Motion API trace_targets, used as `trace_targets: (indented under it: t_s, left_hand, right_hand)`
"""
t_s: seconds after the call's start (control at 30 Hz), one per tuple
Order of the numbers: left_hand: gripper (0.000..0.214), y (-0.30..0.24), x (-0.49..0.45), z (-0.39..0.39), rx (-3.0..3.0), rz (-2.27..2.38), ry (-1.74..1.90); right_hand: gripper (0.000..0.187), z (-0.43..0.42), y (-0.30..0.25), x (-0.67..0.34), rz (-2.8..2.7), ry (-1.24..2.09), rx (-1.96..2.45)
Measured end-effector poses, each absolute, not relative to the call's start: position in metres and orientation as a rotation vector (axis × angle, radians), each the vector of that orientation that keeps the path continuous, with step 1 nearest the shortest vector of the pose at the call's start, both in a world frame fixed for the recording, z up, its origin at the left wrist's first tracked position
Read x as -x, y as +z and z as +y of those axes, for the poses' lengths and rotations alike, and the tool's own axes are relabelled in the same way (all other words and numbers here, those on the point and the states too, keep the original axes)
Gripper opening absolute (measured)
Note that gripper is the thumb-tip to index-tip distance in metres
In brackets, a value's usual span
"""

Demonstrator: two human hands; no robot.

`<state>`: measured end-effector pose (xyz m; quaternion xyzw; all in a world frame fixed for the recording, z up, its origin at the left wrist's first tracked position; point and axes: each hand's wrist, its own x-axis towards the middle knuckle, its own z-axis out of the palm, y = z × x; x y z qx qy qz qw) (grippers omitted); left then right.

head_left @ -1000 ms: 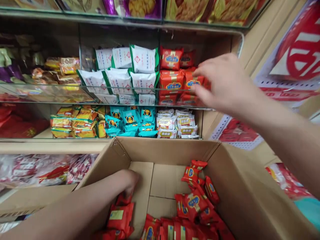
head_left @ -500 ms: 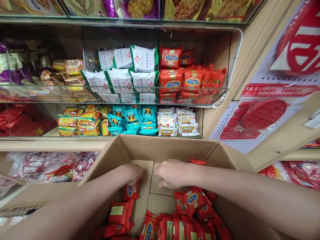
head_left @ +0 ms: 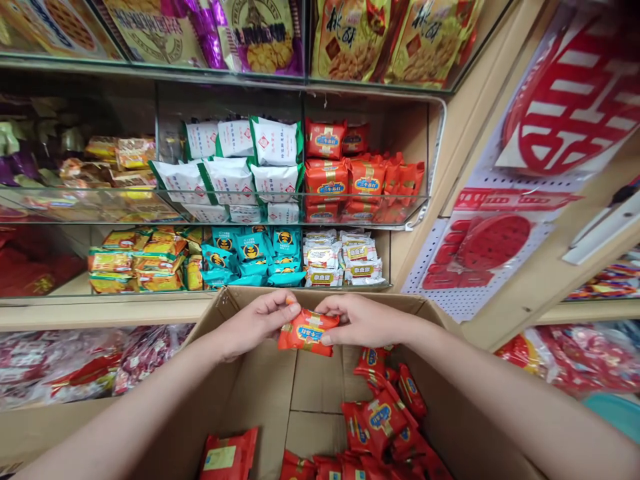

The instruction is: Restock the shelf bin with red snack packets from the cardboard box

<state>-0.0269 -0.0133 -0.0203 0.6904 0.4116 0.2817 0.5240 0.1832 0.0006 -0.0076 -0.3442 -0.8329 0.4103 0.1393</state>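
Above the open cardboard box, a red snack packet with a blue label is held between both hands. My left hand pinches its left end, thumb on top. At the other end, my right hand grips it with thumb and fingers. Several more red packets lie heaped in the right and front parts of the box. Another red packet, label side turned over, rests at the box's left front.
Behind the box, glass-fronted shelves hold red packets, white-and-green packets, teal packets and white-gold packets. Red decorations hang on the pegboard at right. Bagged goods sit on the lower left shelf.
Both hands have risen from inside the box and come together. The left one has brought up a red packet from the left side, and now both grip it. The view has shifted slightly.
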Motion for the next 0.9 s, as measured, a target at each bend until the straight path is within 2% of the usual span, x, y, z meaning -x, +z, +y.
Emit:
trace_targets:
  t_s: [0.1,0.2,0.3,0.4,0.5,0.63,0.73,0.9]
  left_hand:
    - [0.026,-0.016,0.025,-0.016,-1.495,0.942,0.767]
    - [0.027,-0.018,0.022,-0.018,-1.395,0.900,0.800]
    - [0.030,-0.024,0.019,-0.017,-1.482,0.948,0.824]
    - [0.022,-0.030,0.017,-0.015,-1.747,1.035,0.839]
    - [0.024,-0.036,0.014,-0.017,-2.002,1.057,0.809]
    - [0.035,-0.039,0.012,-0.019,-1.987,1.008,0.789]
    - [0.033,-0.034,0.012,-0.019,-1.886,0.943,0.735]
    - [0.046,-0.028,0.013,-0.019,-1.851,0.912,0.673]
  right_hand:
    - [0.027,0.000,-0.009,-0.182,-2.188,1.384,0.936]
    - [0.026,-0.002,-0.013,-0.179,-2.034,1.394,0.933]
    - [0.028,-0.004,-0.018,-0.176,-2.075,1.210,0.980]
    - [0.044,-0.004,-0.020,-0.173,-2.101,0.974,0.932]
    - [0.054,-0.006,-0.016,-0.171,-2.246,0.807,0.820]
    - [0.047,-0.012,-0.003,-0.173,-2.445,0.589,0.833]
    - [0.026,-0.013,0.012,-0.179,-2.492,0.541,0.865]
    - [0.017,-0.002,0.051,-0.199,-2.272,0.436,0.961]
